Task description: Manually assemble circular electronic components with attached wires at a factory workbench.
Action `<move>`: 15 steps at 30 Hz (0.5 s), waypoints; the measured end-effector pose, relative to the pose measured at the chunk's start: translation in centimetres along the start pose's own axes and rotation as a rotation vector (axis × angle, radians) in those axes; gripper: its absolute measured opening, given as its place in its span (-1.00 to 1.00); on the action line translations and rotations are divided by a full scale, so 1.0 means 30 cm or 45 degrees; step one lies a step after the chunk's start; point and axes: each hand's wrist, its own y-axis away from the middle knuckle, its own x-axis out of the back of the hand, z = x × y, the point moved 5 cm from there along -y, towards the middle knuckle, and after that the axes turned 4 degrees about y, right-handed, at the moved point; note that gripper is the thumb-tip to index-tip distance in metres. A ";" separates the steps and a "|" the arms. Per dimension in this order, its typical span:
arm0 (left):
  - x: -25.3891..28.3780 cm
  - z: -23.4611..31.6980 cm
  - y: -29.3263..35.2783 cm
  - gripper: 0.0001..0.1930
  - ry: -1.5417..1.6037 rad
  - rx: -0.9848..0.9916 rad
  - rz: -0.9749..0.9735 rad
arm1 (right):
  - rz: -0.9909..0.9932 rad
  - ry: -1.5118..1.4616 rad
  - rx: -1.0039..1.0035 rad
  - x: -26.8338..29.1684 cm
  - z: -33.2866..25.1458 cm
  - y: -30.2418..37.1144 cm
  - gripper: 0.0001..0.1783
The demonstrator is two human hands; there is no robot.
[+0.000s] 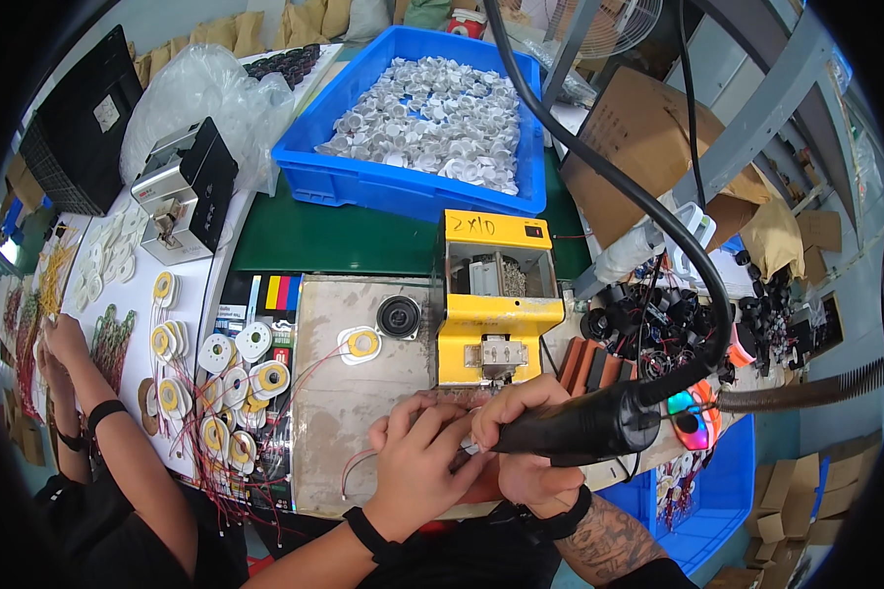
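My right hand [532, 410] is wrapped around the front end of a black electric screwdriver [580, 429], which lies tilted nearly level with its thick cord off to the right. Close against it, my left hand [414, 454] is closed with bent fingers on a small part, mostly hidden; only a whitish bit shows between the hands. Thin red and dark wires trail out left of the left hand onto the mat. Just beyond both hands stands a yellow screw feeder [491, 324] with small screws in its open top. A round black speaker-like part [399, 317] and a white disc with a yellow coil [363, 343] lie on the mat.
Wired white discs [234, 385] are piled at left. A second screw feeder [185, 191] stands near a co-worker's hands [57, 348]. Behind is a blue bin [403, 182] of white caps. At right are black parts [648, 319] and a lower blue bin [722, 510].
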 end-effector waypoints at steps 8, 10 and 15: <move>-0.001 -0.002 0.012 -0.66 -0.015 -0.004 0.023 | -0.050 -0.023 0.031 0.001 0.036 -0.007 0.05; -0.004 -0.003 0.013 -0.67 -0.016 0.009 -0.004 | -0.127 -0.175 0.014 0.005 0.062 0.005 -0.06; 0.015 0.010 0.024 -0.66 -0.027 0.005 -0.014 | -0.140 -0.259 -0.025 -0.014 0.094 0.048 -0.03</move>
